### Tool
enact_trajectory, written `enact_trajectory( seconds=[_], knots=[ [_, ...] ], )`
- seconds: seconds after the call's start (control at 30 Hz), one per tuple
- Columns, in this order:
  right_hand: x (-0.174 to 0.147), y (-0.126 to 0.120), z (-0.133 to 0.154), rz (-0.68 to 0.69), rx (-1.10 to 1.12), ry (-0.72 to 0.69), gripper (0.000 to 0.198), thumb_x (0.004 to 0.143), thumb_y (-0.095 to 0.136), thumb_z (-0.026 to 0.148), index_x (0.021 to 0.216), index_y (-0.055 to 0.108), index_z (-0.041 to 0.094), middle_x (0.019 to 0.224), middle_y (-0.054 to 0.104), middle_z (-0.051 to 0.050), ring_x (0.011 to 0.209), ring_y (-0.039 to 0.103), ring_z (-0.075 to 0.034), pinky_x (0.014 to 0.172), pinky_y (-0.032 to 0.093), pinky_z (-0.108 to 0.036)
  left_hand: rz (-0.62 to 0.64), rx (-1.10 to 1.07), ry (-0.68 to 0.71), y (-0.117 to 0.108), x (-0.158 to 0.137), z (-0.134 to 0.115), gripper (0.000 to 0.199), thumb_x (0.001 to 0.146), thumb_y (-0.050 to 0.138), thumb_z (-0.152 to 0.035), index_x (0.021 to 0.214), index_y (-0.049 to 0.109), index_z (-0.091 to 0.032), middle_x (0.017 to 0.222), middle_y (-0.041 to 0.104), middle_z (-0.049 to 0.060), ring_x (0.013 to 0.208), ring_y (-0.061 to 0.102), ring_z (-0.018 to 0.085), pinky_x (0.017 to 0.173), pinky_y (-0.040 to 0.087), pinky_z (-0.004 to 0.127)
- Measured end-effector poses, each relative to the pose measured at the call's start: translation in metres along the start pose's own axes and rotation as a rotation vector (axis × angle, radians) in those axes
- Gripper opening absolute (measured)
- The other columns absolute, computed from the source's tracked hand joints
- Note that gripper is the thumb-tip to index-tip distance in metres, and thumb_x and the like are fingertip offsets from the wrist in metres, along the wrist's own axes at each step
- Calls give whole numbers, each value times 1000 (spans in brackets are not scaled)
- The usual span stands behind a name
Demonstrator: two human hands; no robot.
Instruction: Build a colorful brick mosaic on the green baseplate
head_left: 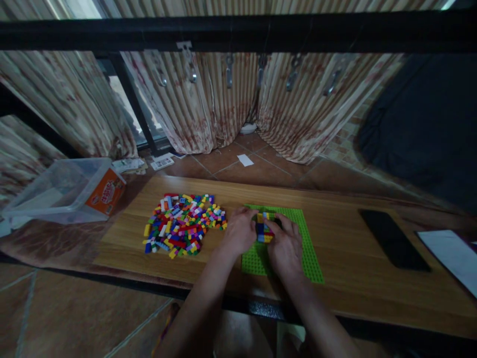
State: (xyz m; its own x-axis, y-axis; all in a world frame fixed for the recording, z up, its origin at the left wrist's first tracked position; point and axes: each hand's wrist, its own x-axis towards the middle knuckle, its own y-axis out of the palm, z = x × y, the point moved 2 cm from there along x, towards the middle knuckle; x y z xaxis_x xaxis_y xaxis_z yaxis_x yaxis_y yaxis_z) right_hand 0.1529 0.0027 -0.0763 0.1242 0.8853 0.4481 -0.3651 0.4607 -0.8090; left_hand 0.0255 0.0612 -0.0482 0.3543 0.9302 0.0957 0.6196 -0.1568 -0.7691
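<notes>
A small build of toy building bricks (pixel 264 231), in yellow, blue and red, stands on a green studded baseplate (pixel 311 258). My left hand (pixel 240 231) grips the build from its left side, fingers curled at the far corner. From the right, my right hand (pixel 286 243) closes on the same build, with a finger pressing near its middle. The fingers partly cover the bricks, so the full shape of the build is hidden. Left of my left hand lies a wide pile of loose bricks (pixel 182 223) in many colours.
The wooden tabletop (pixel 339 248) carries a black flat slab (pixel 394 239) and a white sheet (pixel 449 253) at the right. A clear plastic bin (pixel 67 191) with an orange label sits at the far left. Metal hooks (pixel 292 74) hang from a dark bar (pixel 238 35) above the back.
</notes>
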Motion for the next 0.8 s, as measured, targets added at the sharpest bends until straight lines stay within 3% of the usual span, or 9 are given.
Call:
enact_trajectory(
  seconds=[0.2, 0.47, 0.57, 0.8],
  knots=[
    [-1, 2, -11, -39, 76, -55, 55, 75, 37, 2, 115, 68, 23, 124, 57, -10, 109, 49, -27, 92, 45, -48, -78, -91, -109, -29, 3, 24, 38, 85, 43, -9, 114, 67, -17, 114, 69, 11, 105, 63, 21, 97, 46, 33],
    [5, -1, -16, -125, 244, 37, 35, 86, 43, 20, 106, 71, 21, 119, 60, -12, 108, 55, -26, 95, 46, -49, -257, -29, -323, -75, -6, 66, 33, 82, 45, -12, 98, 73, -16, 96, 74, 8, 94, 67, 22, 89, 49, 32],
    [6, -2, -13, -131, 280, 69, 31, 87, 46, 26, 101, 72, 19, 117, 61, -13, 106, 57, -26, 96, 47, -49, -202, 27, -346, -78, -10, 69, 33, 80, 47, -13, 100, 74, -17, 91, 74, 8, 89, 68, 22, 85, 50, 32],
    [6, -4, -9, -127, 343, 98, 28, 87, 49, 29, 99, 73, 19, 115, 62, -12, 104, 59, -25, 95, 48, -46, -125, 209, -338, -65, -6, 68, 40, 77, 53, -12, 111, 71, -21, 106, 72, 9, 101, 65, 23, 91, 49, 31]
  ],
)
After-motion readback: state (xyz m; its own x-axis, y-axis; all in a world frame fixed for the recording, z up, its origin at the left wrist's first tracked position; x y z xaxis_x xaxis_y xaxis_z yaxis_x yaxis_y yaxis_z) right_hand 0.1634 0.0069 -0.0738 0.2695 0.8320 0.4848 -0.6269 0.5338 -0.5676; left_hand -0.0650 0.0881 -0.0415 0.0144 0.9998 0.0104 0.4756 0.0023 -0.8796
